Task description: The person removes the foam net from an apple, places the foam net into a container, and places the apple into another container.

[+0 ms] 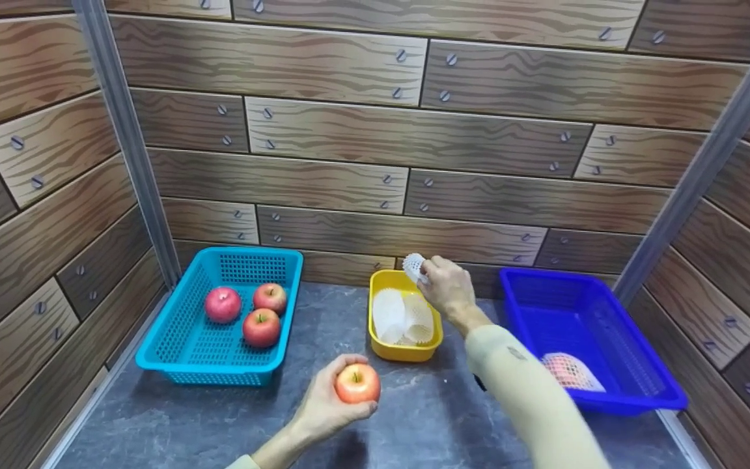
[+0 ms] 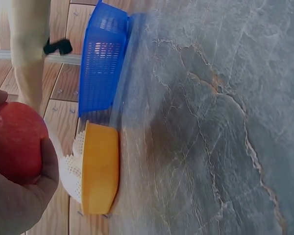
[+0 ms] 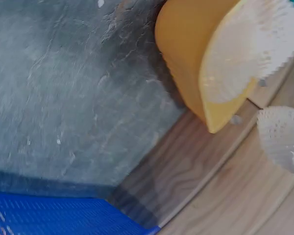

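Observation:
My left hand (image 1: 329, 400) grips a red-yellow apple (image 1: 357, 383) above the table, in front of the yellow bin. In the left wrist view the same apple (image 2: 17, 142) shows its red side, with fingers and thumb round it. My right hand (image 1: 448, 286) pinches a white foam net sleeve (image 1: 415, 266) above the back right of the yellow bin (image 1: 406, 352). More white foam net sleeves (image 1: 389, 315) lie inside that bin. In the right wrist view the held sleeve (image 3: 283, 139) hangs apart from the bin, and most of the hand is out of frame.
A teal basket (image 1: 219, 376) on the left holds three apples (image 1: 261, 327). On the right stands a blue basket (image 1: 635, 400) with one net-covered apple (image 1: 570, 371) in its near corner. Wood-patterned walls (image 1: 349, 130) enclose the grey marbled table (image 1: 219, 423) at the back and sides.

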{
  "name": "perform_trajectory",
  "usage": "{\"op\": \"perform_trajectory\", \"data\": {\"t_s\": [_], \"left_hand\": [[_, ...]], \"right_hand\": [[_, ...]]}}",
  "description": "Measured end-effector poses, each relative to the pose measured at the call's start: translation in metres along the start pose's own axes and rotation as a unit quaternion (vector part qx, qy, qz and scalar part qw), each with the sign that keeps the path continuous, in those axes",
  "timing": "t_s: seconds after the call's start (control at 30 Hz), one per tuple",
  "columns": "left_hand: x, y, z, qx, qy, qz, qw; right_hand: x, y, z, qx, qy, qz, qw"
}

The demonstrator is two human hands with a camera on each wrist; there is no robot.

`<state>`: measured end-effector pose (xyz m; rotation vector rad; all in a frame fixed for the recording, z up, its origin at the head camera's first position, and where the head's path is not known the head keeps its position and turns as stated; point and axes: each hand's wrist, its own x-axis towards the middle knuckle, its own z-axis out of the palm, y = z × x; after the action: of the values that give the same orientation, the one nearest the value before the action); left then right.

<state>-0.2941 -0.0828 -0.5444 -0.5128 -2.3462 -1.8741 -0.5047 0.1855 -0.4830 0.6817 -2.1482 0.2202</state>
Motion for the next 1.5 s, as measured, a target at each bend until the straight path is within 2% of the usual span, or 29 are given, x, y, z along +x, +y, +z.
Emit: {"op": "perform_trajectory", "data": {"t_s": [0.13,0.27,0.4,0.53,0.67,0.77,0.83,0.93,1.2,1.33,1.5], "left_hand": [[-0.009,0.001,0.006,-0.001,-0.013,0.007,0.9999],[-0.020,0.003,0.011,-0.009,-0.026,0.005,0.9996],[-0.028,0.004,0.014,-0.013,-0.030,0.008,0.9994],[-0.031,0.006,0.016,-0.018,-0.032,0.011,0.9993],[-0.033,0.007,0.018,-0.021,-0.039,0.005,0.9990],[-0.032,0.008,0.018,-0.026,-0.044,0.002,0.9987],[-0.031,0.008,0.017,-0.026,-0.044,0.002,0.9987],[-0.028,0.008,0.016,-0.018,-0.040,0.007,0.9990],[-0.019,0.009,0.013,0.009,-0.030,0.021,0.9993],[-0.017,0.011,0.010,0.014,-0.023,0.015,0.9995],[-0.015,0.011,0.008,0.024,-0.017,0.023,0.9993]], "right_hand": [[-0.016,-0.001,0.019,-0.060,-0.058,0.019,0.996],[-0.039,-0.006,0.031,-0.064,-0.144,0.056,0.986],[-0.056,-0.014,0.035,-0.029,-0.237,0.092,0.967],[-0.066,-0.018,0.037,0.017,-0.298,0.133,0.945],[-0.072,-0.019,0.036,0.070,-0.339,0.167,0.923],[-0.072,-0.017,0.031,0.107,-0.350,0.182,0.913],[-0.069,-0.016,0.027,0.130,-0.346,0.191,0.910],[-0.064,-0.014,0.021,0.150,-0.327,0.203,0.911],[-0.053,-0.009,0.006,0.126,-0.223,0.208,0.944],[-0.050,-0.008,-0.004,0.119,-0.162,0.169,0.965],[-0.052,-0.006,-0.022,0.119,-0.100,0.100,0.983]]}}
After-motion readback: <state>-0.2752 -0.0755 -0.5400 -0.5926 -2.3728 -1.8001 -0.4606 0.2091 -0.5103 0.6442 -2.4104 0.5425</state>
